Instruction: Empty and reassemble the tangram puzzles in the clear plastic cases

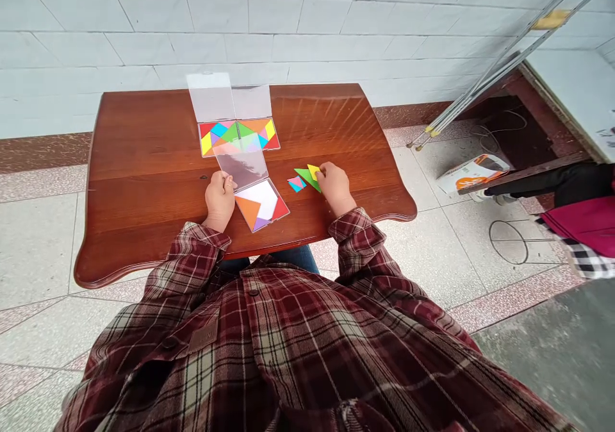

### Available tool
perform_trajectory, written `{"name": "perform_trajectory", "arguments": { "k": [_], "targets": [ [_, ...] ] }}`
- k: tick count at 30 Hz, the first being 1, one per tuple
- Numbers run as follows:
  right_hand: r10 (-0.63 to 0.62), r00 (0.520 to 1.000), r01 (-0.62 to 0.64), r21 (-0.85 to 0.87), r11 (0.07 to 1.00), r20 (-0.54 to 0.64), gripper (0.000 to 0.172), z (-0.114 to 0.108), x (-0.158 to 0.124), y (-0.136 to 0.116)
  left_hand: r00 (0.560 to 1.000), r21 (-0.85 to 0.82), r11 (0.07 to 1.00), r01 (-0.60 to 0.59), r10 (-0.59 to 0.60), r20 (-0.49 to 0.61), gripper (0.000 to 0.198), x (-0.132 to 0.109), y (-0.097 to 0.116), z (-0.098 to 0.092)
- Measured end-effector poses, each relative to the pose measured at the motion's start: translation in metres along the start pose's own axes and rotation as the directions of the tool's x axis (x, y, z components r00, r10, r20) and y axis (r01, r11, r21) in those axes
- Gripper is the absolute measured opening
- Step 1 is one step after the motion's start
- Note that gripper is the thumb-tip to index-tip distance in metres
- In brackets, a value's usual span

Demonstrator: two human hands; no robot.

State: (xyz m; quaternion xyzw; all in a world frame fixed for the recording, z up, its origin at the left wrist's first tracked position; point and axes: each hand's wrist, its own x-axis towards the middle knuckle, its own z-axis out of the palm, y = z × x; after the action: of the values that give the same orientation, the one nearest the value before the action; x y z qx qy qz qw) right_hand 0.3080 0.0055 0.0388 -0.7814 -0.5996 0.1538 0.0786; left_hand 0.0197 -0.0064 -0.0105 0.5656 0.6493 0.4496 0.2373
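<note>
An open clear tangram case [262,204] lies near the front of the wooden table [144,163], holding orange, red and purple pieces around a white gap. My left hand [220,198] is closed on the left edge of its raised lid [241,166]. My right hand [335,185] pinches a small yellow piece [313,171] that rests over a green triangle [305,177]. A small pink and blue pair of pieces [296,183] lies just left of them.
Two more open cases [239,134] full of coloured pieces sit further back, lids up. A white tiled wall stands behind the table. On the floor at right are metal poles [500,60], a cardboard box [473,172] and a pink cloth [586,220].
</note>
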Motion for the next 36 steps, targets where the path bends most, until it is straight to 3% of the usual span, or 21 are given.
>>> {"name": "perform_trajectory", "arguments": {
  "k": [5,8,9,11,12,14,19,27,30,34,36],
  "targets": [
    [-0.034,0.996,0.03,-0.043,0.999,-0.08,0.023,0.003,-0.009,-0.003,1.0,-0.007,1.0,0.001,-0.001,0.002,0.011,0.0,0.0,0.0],
    [-0.305,0.952,0.305,0.005,0.952,0.008,0.023,0.004,-0.022,-0.019,1.0,-0.005,1.0,0.007,-0.007,0.0,0.011,0.0,0.001,0.0],
    [-0.433,0.897,0.432,0.034,0.901,0.093,0.023,0.004,-0.027,-0.025,1.0,-0.004,1.0,0.009,-0.009,0.002,0.011,0.0,0.002,0.0],
    [-0.632,0.726,0.635,0.086,0.767,0.271,0.026,0.006,-0.036,-0.037,1.0,-0.001,1.0,0.014,-0.014,0.005,0.012,0.0,0.003,0.0],
    [-0.68,0.649,0.697,0.092,0.711,0.34,0.03,0.007,-0.04,-0.042,1.0,-0.001,1.0,0.015,-0.015,0.007,0.012,0.0,0.004,-0.001],
    [-0.698,0.572,0.76,0.042,0.649,0.431,0.035,0.009,-0.045,-0.05,1.0,-0.002,1.0,0.014,-0.014,0.011,0.012,0.0,0.005,-0.001],
    [-0.648,0.522,0.826,-0.138,0.547,0.555,0.034,0.007,-0.044,-0.063,1.0,-0.007,1.0,0.024,-0.024,0.014,0.011,0.001,0.004,0.0],
    [-0.595,0.437,0.885,-0.204,0.419,0.674,0.029,-0.005,-0.039,-0.084,0.999,0.03,0.999,0.026,-0.027,0.022,0.011,0.0,0.006,0.0],
    [-0.593,0.417,0.876,-0.131,0.464,0.689,0.021,-0.009,-0.035,-0.084,0.999,0.05,0.999,0.022,-0.024,0.026,0.011,0.0,0.006,-0.001],
    [-0.638,0.41,0.794,0.09,0.601,0.652,0.013,-0.008,-0.02,-0.074,0.999,0.059,0.998,0.001,-0.003,0.032,0.012,0.001,0.004,-0.001],
    [-0.692,0.459,0.702,0.249,0.667,0.558,0.013,-0.006,-0.01,-0.064,1.0,0.063,0.998,-0.003,0.001,0.03,0.013,0.001,0.003,-0.001]
  ]
}}
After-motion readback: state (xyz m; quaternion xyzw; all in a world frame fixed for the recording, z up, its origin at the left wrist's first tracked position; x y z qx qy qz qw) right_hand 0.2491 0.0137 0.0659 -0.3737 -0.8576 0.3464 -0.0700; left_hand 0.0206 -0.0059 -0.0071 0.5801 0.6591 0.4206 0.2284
